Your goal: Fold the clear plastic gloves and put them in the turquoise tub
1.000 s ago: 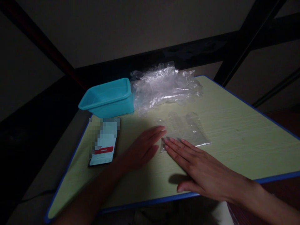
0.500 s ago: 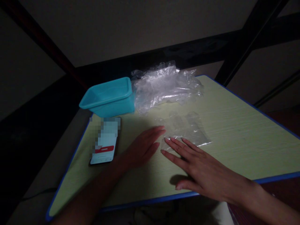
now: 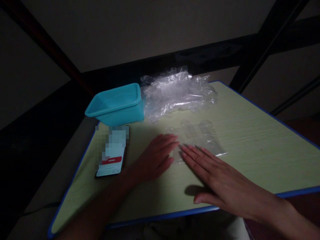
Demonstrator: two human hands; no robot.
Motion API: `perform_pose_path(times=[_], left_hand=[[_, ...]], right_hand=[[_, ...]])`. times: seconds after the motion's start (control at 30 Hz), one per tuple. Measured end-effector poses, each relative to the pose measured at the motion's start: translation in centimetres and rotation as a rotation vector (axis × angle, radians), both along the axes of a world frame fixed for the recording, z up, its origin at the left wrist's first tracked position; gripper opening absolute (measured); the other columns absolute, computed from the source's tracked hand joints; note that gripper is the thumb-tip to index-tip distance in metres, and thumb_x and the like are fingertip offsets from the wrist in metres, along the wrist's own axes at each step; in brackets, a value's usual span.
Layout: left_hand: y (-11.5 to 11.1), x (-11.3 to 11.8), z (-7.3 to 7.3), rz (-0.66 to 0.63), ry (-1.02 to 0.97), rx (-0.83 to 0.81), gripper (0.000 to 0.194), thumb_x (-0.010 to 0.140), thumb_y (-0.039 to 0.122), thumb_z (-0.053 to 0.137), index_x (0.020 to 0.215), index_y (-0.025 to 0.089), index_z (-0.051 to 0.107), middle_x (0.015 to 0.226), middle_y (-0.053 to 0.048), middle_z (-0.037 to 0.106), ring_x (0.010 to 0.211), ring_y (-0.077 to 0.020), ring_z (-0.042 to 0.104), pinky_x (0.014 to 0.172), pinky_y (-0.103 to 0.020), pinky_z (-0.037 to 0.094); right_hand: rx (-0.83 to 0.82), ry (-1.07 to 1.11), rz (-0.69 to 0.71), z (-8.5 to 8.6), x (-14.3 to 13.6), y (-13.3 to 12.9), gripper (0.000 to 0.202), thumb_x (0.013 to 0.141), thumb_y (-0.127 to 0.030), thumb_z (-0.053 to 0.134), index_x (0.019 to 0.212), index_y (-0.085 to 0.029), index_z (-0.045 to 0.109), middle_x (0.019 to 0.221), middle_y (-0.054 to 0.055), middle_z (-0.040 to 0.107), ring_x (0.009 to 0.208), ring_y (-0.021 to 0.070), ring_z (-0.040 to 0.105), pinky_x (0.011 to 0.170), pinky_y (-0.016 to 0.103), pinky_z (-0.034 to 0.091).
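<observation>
A clear disposable plastic glove [image 3: 197, 135] lies flat on the table, its finger ends pointing away from me. My left hand [image 3: 158, 155] is at its left edge, fingers stretched out and fingertips at the plastic. Over the glove's near edge, my right hand [image 3: 212, 171] lies with its fingers straight and the thumb spread apart. Neither hand grips anything. Behind the glove is a crumpled, shiny pile of similar clear plastic gloves [image 3: 175, 95].
A turquoise plastic tub [image 3: 120, 115] stands at the back left, beside the pile. In front of it lies a phone [image 3: 112, 151] with its screen lit. The pale wood-grain table [image 3: 260, 143] has a blue edge, and a wall rises behind it.
My right hand has slid slightly right, and its fingers have come closer together. The left hand has shifted a little to the right. The glove stays flat in place.
</observation>
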State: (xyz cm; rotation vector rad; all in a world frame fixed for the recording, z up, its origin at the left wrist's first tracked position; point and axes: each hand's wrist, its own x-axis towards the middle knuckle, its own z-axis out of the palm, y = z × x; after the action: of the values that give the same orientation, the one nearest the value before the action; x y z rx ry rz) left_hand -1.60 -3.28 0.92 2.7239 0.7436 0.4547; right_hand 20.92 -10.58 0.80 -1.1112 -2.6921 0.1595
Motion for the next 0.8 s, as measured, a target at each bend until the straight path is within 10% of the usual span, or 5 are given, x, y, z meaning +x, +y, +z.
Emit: perform_pose_path(times=[0.8], left_hand=[[-0.4, 0.9, 0.5, -0.183, 0.26, -0.036, 0.069, 0.084, 0.06, 0.038, 0.139, 0.018, 0.031, 0.148, -0.013, 0.023, 0.137, -0.0303, 0.016, 0.109, -0.051, 0.014]], right_hand=[[0.144, -0.033, -0.203, -1.5, 3.5, -1.0, 0.09, 0.084, -0.062, 0.037, 0.144, -0.011, -0.007, 0.148, 0.018, 0.017, 0.134, 0.0304, 0.024, 0.104, 0.051, 0.029]])
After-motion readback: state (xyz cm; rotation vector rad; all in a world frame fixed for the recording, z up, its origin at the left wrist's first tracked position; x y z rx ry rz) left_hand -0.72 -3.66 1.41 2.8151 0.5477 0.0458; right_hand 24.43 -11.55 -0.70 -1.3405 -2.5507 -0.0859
